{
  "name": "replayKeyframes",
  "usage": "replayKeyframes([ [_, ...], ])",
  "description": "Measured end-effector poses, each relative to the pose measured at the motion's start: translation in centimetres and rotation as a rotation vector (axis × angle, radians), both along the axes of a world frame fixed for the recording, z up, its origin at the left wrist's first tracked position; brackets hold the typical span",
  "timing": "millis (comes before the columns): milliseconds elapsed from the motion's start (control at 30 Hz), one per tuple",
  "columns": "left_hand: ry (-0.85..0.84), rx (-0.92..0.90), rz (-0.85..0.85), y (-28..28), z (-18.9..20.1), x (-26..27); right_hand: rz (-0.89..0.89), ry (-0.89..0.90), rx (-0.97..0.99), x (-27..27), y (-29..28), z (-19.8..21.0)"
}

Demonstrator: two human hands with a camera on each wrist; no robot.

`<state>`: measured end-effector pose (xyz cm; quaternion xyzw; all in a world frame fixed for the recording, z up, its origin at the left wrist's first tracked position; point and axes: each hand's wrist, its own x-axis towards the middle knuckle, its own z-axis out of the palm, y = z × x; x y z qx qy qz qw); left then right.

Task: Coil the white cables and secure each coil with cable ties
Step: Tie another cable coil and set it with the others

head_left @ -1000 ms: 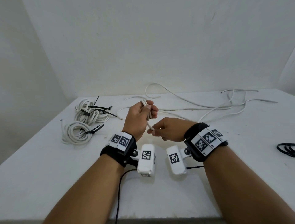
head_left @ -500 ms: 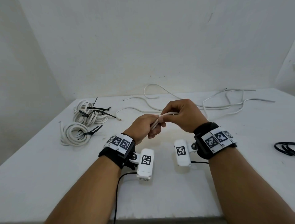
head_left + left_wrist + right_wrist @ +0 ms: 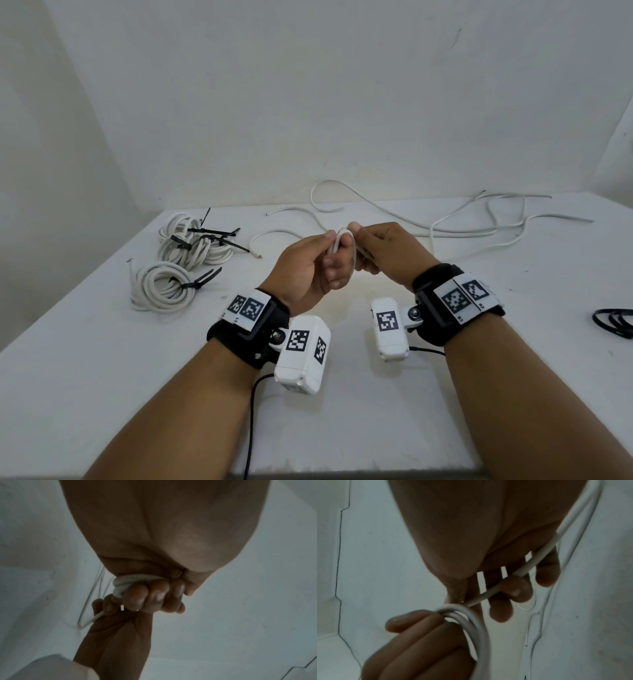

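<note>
My left hand [image 3: 320, 260] grips a small coil of white cable [image 3: 339, 241] above the middle of the white table [image 3: 102, 359]. In the left wrist view the coil [image 3: 127, 584] sits under the curled fingers. My right hand [image 3: 370, 246] is just right of it, pinching the free run of the same cable [image 3: 501, 586], which slides across its fingers. In the right wrist view the coil loops [image 3: 469, 618] hang from the left hand's fingers [image 3: 412, 620]. The rest of the loose cable [image 3: 462, 233] trails over the far right of the table.
Two coils tied with black cable ties lie at the left: a near one [image 3: 164, 287] and a far bundle [image 3: 195, 243]. Another loose white cable [image 3: 274, 236] lies behind the hands. Spare black cable ties [image 3: 615, 320] rest at the right edge. The wall stands close behind.
My right hand swung up and over from below the left hand, laying another loop of cable onto the coil. The loose cable at the far right has been drawn in and shifted.
</note>
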<state>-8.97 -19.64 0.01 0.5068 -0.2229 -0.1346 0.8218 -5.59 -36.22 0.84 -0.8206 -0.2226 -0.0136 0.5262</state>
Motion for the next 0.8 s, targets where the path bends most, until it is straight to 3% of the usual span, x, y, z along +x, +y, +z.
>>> replayKeyframes([
  [133, 0.022, -0.31, -0.069, 0.5, 1.0, 0.0, 0.004, 0.072, -0.364, -0.1, 0.0, -0.5],
  [233, 0.012, -0.409, 0.091, 0.9, 1.4, 0.8, 0.052, 0.054, -0.45, -0.7, 0.9, -0.1],
  [333, 0.051, -0.353, 0.365, 1.2, 0.8, 1.9, 0.125, 0.048, -0.509, -1.6, 2.2, 0.4],
  [400, 0.053, -0.209, 0.547, 1.3, 0.0, 2.4, 0.185, 0.036, -0.598, -2.1, 2.8, 0.2],
  [467, 0.004, 0.095, 0.639, 0.9, -0.6, 2.2, 0.202, -0.011, -0.657, -2.4, 2.9, 0.1],
  [567, -0.116, 0.797, 0.617, 0.5, -0.8, 1.4, 0.176, -0.15, -0.654, -2.5, 2.2, 0.4],
  [633, -0.216, 1.114, 0.506, 0.2, -0.7, 1.1, 0.082, -0.189, -0.523, -2.2, 1.4, 0.6],
  [700, -0.24, 1.139, 0.39, 0.0, -0.6, 0.9, -0.006, -0.208, -0.369, -1.8, 0.5, 0.9],
  [800, -0.087, 0.867, 0.334, -0.2, -0.6, 0.6, -0.077, -0.229, -0.247, -1.3, -0.4, 0.9],
])
